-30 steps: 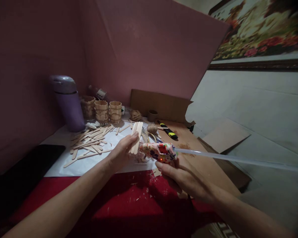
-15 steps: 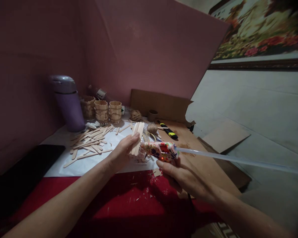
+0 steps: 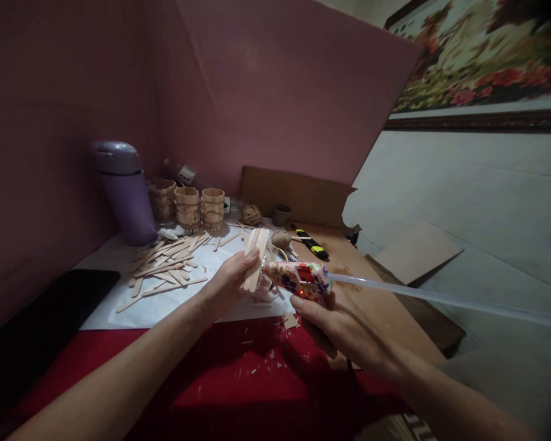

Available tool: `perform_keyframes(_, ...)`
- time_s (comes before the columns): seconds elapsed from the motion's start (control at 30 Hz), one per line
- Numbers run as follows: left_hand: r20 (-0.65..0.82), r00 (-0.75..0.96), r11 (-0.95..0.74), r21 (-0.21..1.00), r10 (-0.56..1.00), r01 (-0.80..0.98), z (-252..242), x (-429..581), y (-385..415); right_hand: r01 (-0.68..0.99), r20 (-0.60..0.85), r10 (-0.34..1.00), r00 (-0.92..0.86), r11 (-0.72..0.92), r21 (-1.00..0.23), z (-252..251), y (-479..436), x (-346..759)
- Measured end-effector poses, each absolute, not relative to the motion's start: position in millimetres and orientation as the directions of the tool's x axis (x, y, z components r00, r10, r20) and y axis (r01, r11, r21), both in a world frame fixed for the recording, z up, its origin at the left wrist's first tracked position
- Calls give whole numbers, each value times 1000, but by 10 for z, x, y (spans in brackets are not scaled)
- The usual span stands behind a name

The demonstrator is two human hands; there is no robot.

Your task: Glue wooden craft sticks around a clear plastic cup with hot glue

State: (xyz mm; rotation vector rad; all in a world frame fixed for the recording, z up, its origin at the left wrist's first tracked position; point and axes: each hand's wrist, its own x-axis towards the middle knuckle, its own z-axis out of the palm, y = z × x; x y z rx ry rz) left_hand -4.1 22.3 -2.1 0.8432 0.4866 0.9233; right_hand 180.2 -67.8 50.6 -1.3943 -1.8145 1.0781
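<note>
My left hand (image 3: 224,283) is closed around a small clear jar (image 3: 261,288) with wooden craft sticks (image 3: 254,254) fixed side by side to its wall. My right hand (image 3: 337,324) grips a flower-patterned glue gun (image 3: 298,278), its nozzle pointing left at the sticks and nearly touching them. A small red light glows on the gun, and a long clear glue stick (image 3: 441,299) juts out of its back to the right. A pile of loose craft sticks (image 3: 168,263) lies on white paper (image 3: 119,309) left of my hands.
Three stick-covered cups (image 3: 188,205) and a purple flask (image 3: 126,190) stand at the back. Twine balls (image 3: 251,214), a yellow-black cutter (image 3: 311,241) and cardboard pieces (image 3: 376,294) lie to the right. A black phone (image 3: 50,306) rests on the left, on red cloth (image 3: 239,380).
The glue gun's nozzle has shifted slightly up along the sticks. My left hand has turned the jar a little, so the sticks lean more to the right.
</note>
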Motion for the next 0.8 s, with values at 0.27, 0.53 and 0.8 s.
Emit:
perform_keyframes(0.27, -54, 516, 325, 830, 855, -453, 57, -42, 166, 481, -93, 971, -219, 24, -876, 438, -674, 1835)
perform_keyframes(0.53, -40, 528, 292, 867, 848, -403, 108, -24, 147, 460, -88, 969, -229, 28, -888, 425, -675, 1844)
perform_keyframes(0.8, -35, 519, 282, 869, 854, -407, 92, -15, 163, 438, -23, 975, -222, 78, -895, 451, -656, 1847)
